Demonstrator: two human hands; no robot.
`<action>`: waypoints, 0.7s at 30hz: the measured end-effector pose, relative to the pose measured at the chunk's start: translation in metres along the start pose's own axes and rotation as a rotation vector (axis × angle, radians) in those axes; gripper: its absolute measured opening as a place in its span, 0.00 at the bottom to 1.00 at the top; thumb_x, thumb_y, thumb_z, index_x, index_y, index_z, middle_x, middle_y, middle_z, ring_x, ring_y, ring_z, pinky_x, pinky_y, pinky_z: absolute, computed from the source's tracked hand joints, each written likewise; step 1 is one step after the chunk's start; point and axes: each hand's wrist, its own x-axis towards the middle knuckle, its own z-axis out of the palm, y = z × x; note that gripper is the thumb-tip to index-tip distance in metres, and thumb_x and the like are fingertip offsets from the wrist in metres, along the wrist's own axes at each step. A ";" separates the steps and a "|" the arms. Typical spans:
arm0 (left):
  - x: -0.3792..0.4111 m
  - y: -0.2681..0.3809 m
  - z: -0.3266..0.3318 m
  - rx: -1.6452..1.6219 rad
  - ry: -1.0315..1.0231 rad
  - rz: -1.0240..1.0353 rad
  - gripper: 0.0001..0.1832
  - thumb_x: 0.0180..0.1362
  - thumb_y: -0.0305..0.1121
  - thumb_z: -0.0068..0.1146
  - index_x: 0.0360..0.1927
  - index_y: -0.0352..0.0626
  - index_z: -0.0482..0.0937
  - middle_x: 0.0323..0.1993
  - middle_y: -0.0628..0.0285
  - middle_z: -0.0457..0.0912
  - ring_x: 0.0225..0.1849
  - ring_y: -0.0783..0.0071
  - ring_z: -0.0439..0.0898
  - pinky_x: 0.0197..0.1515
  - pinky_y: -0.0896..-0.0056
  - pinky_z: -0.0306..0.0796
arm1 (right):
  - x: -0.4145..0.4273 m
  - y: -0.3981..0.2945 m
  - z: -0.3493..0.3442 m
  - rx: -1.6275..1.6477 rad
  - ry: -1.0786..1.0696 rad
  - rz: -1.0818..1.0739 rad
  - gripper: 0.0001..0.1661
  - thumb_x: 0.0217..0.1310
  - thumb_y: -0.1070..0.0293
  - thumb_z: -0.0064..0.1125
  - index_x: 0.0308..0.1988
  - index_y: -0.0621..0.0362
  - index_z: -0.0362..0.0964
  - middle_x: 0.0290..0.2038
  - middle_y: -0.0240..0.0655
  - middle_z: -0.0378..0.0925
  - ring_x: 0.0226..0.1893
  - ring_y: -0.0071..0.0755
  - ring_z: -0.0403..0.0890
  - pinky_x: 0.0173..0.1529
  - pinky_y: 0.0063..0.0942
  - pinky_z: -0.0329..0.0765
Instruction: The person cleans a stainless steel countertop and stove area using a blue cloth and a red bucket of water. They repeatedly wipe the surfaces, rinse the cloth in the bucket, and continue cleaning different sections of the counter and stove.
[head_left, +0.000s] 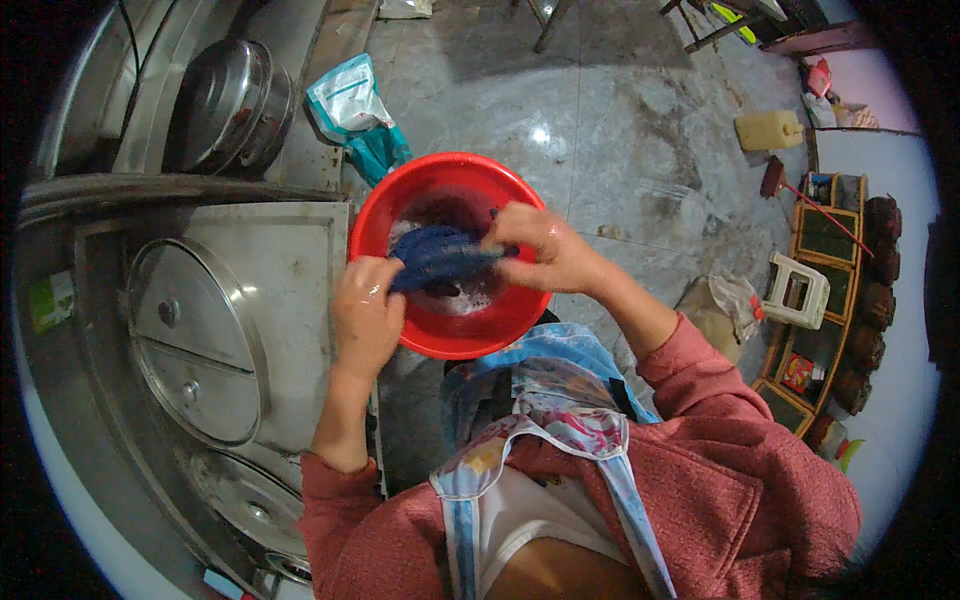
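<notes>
A wet dark blue cloth (439, 255) is stretched between my two hands over a round red plastic basin (457, 341). My left hand (366, 307) grips its left end near the basin's left rim. At the other end my right hand (536, 247), slightly blurred, pinches the cloth above the right side of the basin. Both hands look wet. Foamy water (461, 300) shows below the cloth, with something dark partly hidden in it. My fingertips are partly hidden by the cloth.
A teal and white plastic pouch (352, 97) lies on the floor beyond the basin. To the left is a metal counter (300, 300) with round lidded pots (195, 337). A white plastic stool (796, 292), a red-handled broom (774, 178), a yellowish jerrycan (769, 130) and a glazed cabinet (825, 236) stand at right.
</notes>
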 end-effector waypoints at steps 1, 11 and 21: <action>-0.008 -0.002 0.003 0.021 -0.184 0.000 0.19 0.50 0.26 0.62 0.48 0.38 0.78 0.47 0.51 0.78 0.53 0.49 0.75 0.56 0.54 0.70 | -0.007 0.006 0.001 -0.051 -0.125 0.007 0.21 0.50 0.62 0.67 0.44 0.59 0.78 0.37 0.42 0.80 0.44 0.47 0.79 0.52 0.41 0.75; 0.008 -0.033 0.112 -0.926 0.214 -1.059 0.31 0.63 0.39 0.58 0.66 0.34 0.66 0.65 0.49 0.70 0.63 0.58 0.71 0.64 0.63 0.64 | 0.046 0.101 0.109 -0.384 0.003 0.877 0.42 0.57 0.53 0.62 0.66 0.58 0.58 0.52 0.58 0.75 0.52 0.60 0.78 0.57 0.50 0.75; 0.007 -0.079 0.167 -1.507 0.035 -1.623 0.40 0.57 0.73 0.45 0.66 0.62 0.69 0.65 0.56 0.71 0.64 0.49 0.69 0.59 0.25 0.59 | 0.048 0.119 0.161 0.475 0.221 0.680 0.20 0.51 0.74 0.56 0.47 0.60 0.79 0.40 0.43 0.82 0.44 0.40 0.82 0.51 0.37 0.77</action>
